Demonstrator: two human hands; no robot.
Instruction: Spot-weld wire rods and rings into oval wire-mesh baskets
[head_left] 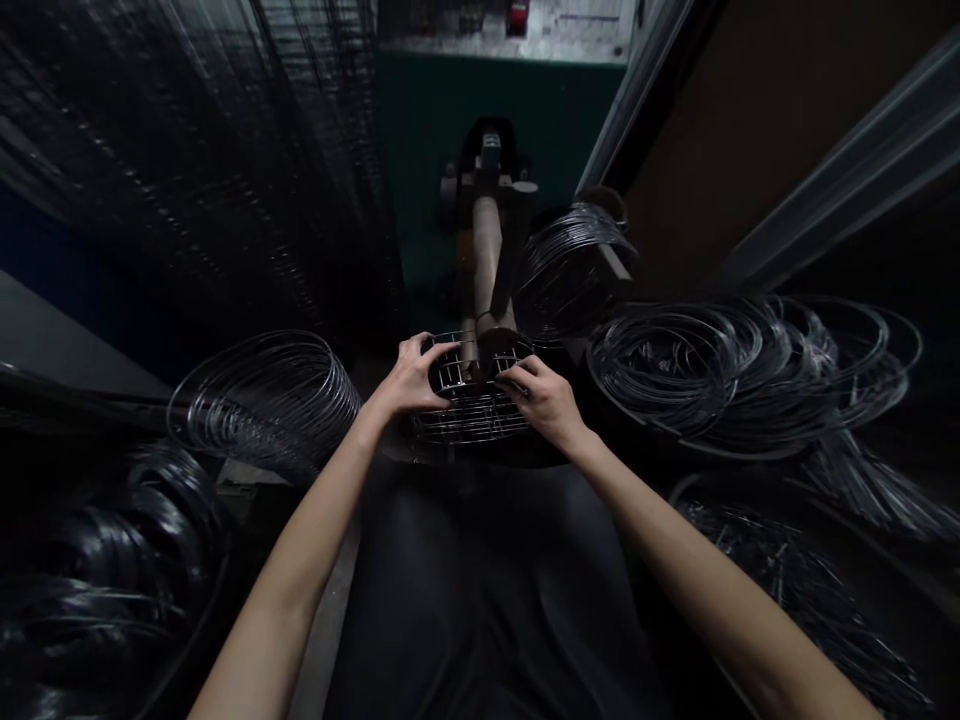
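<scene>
as left hand [411, 380] and right hand [544, 398], i'd say, position the wire basket [474, 428] by the machine arm [487, 235], each grip clasps it. the next move wants steadiness.

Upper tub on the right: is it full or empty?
Full, it seems: wire rings lie heaped above the rim of the tub. Its bottom is hidden, so how deep they go I cannot tell.

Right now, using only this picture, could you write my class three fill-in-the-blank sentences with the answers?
1. The wire frame is ____ the left hand and the right hand.
2. The panel behind the machine arm is ____.
3. The fanned wire bundle lies on the person's ____ side.

Missing words: between; green; right.
</scene>
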